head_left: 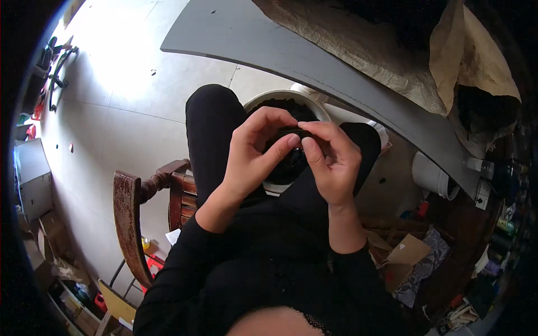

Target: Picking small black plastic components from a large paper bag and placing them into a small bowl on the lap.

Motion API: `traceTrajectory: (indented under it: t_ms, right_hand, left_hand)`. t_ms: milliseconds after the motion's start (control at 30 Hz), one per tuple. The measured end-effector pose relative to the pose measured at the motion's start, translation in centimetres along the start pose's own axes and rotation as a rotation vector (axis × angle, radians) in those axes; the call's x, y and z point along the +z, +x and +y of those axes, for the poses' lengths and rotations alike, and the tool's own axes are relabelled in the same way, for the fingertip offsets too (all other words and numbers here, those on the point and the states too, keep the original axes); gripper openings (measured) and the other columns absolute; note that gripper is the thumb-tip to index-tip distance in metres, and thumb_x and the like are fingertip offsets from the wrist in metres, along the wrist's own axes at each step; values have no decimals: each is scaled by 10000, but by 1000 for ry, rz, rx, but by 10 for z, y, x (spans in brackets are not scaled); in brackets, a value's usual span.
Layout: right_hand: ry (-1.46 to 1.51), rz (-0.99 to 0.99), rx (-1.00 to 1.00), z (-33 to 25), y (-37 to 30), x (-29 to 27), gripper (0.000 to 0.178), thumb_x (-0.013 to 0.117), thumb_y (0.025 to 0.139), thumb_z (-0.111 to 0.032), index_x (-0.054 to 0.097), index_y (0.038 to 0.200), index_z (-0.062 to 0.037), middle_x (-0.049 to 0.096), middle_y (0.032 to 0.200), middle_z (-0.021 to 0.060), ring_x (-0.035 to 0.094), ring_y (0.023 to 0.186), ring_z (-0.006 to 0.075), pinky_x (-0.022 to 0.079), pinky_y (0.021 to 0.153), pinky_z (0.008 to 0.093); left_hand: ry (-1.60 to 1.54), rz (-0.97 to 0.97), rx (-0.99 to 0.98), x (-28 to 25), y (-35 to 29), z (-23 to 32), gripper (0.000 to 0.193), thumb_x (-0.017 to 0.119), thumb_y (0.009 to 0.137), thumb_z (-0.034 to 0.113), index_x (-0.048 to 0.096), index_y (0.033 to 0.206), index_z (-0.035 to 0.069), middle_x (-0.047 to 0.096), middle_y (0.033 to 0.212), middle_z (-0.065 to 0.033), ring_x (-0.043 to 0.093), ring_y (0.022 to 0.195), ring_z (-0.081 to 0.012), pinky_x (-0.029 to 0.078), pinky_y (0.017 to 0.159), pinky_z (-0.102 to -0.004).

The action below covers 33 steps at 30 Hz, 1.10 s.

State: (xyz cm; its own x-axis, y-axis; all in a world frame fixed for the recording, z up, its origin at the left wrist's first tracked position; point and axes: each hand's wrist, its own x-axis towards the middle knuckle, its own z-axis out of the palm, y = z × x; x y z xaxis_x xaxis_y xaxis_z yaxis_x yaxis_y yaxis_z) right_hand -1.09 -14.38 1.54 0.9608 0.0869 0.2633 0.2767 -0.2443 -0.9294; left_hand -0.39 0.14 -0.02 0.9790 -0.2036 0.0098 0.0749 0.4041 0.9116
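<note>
- Above a pale round basin (274, 94), between two black-clad knees (210, 120): one small dark piece (291, 132), slim in outline, raised clear of the rim and held at the fingertips of both hands.
- Axis of the small dark piece: long side apparently running left to right, roughly level across the view, one end toward each hand; its front and back ends cannot be told apart, dark as it is against dark.
- Left hand (252, 148): thumb and forefinger brought close together, pinching the left part of the piece; forefinger arched over the far side, thumb on the near side.
- Right hand (334, 159): thumb and forefinger likewise nearly closed, on the right part; remaining fingers curled in; fingertips just beside those of the left.
- Dark contents (292, 168): heaped in the basin below the hands, single shapes hard to make out.
- Grey tabletop (314, 61): beyond the basin, slanting down to the right, brown sacking (364, 59) upon it.
- Worn wooden chair (126, 204): left of the person.
- White bucket (427, 175): right, beneath the tabletop's edge.
</note>
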Motion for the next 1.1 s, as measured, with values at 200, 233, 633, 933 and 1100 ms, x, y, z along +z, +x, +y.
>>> traceTrajectory:
  t_ms: [200, 233, 633, 933, 1100]
  right_hand:
    - [-204, 67, -206, 0, -5, 9, 190, 580, 778, 43, 604, 967, 34, 628, 893, 144, 612, 805, 232, 475, 721, 280]
    - [-199, 74, -206, 0, -5, 9, 184, 579, 781, 39, 605, 963, 31, 631, 893, 146, 614, 806, 243, 481, 721, 287]
    - [-709, 178, -242, 73, 172, -51, 396, 575, 773, -107, 541, 1166, -65, 548, 1175, 119, 502, 1097, 289, 412, 914, 366]
    - [-1309, 118, -327, 134, 205, -62, 422, 585, 752, -92, 526, 1170, -100, 547, 1152, 147, 504, 1064, 346, 444, 874, 397]
    - [-1268, 124, -234, 83, 138, -56, 323, 581, 785, -119, 546, 1103, -75, 578, 1054, 159, 524, 1001, 330, 459, 809, 403]
  left_hand:
    - [-183, 30, 43, 2, 0, -16, 143, 633, 791, 31, 509, 859, 10, 499, 959, -66, 490, 882, -110, 396, 799, -234]
    - [-194, 28, 48, 2, 0, -18, 142, 635, 787, 39, 503, 834, 14, 492, 947, -66, 480, 863, -109, 388, 787, -229]
    - [-239, 109, -80, -19, 7, -15, 149, 600, 829, 76, 566, 957, 9, 570, 911, -24, 496, 767, -74, 401, 718, -208]
    - [-250, 194, -173, -37, -8, -16, 120, 455, 873, 127, 519, 911, 33, 496, 913, -49, 480, 758, -115, 405, 676, -239]
    - [-337, 165, -222, -28, 0, -22, 89, 448, 878, 121, 475, 842, 45, 460, 769, -39, 468, 661, -122, 394, 608, -247]
